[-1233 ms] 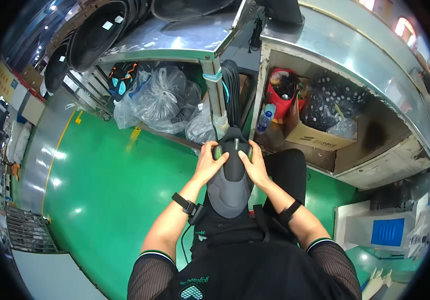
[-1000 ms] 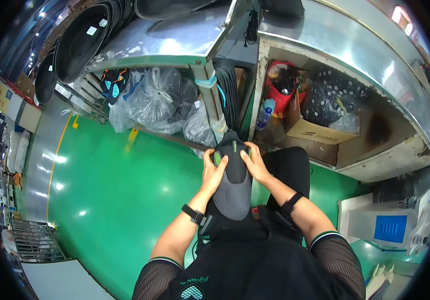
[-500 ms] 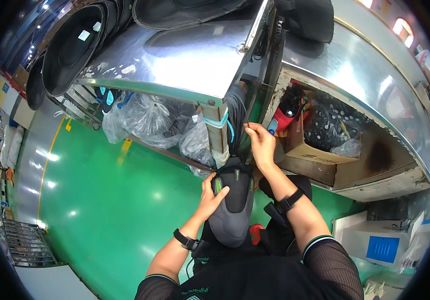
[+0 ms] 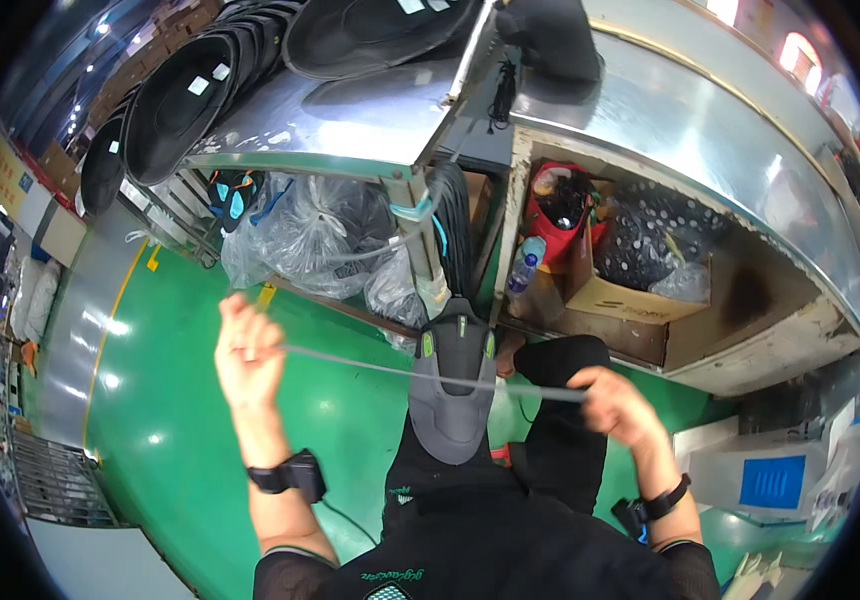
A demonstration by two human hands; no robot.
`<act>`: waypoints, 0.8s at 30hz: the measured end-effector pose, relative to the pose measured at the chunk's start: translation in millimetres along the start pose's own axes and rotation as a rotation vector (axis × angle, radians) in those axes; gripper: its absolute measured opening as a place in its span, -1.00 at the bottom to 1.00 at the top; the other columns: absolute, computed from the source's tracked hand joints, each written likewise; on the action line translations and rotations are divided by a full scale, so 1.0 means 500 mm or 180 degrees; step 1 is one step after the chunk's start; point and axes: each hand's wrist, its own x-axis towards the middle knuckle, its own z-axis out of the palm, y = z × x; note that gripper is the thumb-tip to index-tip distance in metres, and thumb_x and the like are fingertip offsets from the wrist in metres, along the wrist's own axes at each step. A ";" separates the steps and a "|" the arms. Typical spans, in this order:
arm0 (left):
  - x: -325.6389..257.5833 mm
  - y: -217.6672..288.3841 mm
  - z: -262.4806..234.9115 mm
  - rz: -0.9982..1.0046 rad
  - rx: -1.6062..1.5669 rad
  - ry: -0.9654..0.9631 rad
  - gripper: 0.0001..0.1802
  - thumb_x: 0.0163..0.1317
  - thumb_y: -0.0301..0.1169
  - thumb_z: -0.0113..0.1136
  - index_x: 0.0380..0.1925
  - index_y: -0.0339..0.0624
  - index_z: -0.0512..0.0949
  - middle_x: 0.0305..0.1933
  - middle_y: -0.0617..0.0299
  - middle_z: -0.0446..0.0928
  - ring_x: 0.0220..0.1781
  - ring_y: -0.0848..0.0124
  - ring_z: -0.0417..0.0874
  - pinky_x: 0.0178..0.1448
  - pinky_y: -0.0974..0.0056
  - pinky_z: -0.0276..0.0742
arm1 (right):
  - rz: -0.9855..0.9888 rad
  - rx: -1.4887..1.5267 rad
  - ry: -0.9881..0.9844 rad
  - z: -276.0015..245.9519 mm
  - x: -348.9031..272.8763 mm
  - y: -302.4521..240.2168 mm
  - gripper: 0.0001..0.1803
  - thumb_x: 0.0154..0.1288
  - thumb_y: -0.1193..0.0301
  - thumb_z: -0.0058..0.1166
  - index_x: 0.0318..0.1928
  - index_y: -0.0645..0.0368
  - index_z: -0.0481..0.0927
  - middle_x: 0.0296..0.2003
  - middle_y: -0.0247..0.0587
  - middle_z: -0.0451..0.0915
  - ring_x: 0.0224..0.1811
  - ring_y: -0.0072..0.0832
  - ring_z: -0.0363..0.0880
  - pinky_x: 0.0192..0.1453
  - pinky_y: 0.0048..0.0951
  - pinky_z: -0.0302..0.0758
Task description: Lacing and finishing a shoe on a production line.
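A thin grey cord (image 4: 380, 369) stretches across my front between both hands, blurred by motion. Its left end is in the closed fingers of my left hand (image 4: 252, 345), raised over the green floor. My right hand (image 4: 618, 405) grips the other end, near my right knee. Beneath the cord, on my lap, rests a dark grey moulded padded piece (image 4: 453, 425) with green ovals on its sides; neither hand touches it. Beyond it, a bundle of dark cords (image 4: 463, 215) hangs beside the table leg.
A metal table (image 4: 370, 125) carries black oval shells (image 4: 175, 110), with clear plastic bags (image 4: 320, 235) beneath. At right, a cabinet shelf holds a carton (image 4: 620, 302), a red bag (image 4: 557, 215) and a bottle (image 4: 525, 265). A white box with a blue panel (image 4: 770, 483) stands lower right.
My left hand has left the padded piece and moved out left and up. My right hand has come away from the hanging cords, down and right. The cord is now stretched between them.
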 end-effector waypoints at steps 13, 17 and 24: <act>-0.586 0.466 -0.630 0.0262 0.2664 0.3271 -0.77 0.40 -0.26 -0.05 -0.35 -0.15 0.44 -0.53 0.26 0.33 -0.49 0.36 0.30 -0.34 0.27 0.29 | -0.2406 0.2687 0.1623 -0.346 -0.031 -0.122 -0.75 0.33 0.48 0.10 -0.01 0.26 0.51 -0.29 -0.20 0.61 -0.47 -0.57 0.45 -0.46 -0.63 0.33; -0.498 0.487 -0.650 -0.0577 0.5432 0.3470 -0.63 0.23 -0.20 0.23 -0.09 -0.23 0.62 -0.17 0.06 0.64 -0.20 0.23 0.58 -0.08 0.13 0.52 | -0.3092 0.2555 0.2417 -0.489 -0.142 -0.104 -0.74 0.35 0.49 0.06 0.02 0.24 0.46 -0.16 -0.08 0.64 -0.38 -0.49 0.58 -0.44 -0.61 0.39; -0.278 0.454 -0.696 -0.1133 0.4391 0.2200 -0.62 0.32 -0.22 0.07 0.03 -0.21 0.54 -0.03 0.05 0.60 -0.11 0.25 0.60 -0.01 0.17 0.53 | -0.4032 0.0139 0.4865 -0.612 -0.328 -0.082 -0.79 0.42 0.43 -0.05 -0.01 0.25 0.45 -0.17 -0.01 0.67 -0.29 -0.42 0.67 -0.41 -0.58 0.50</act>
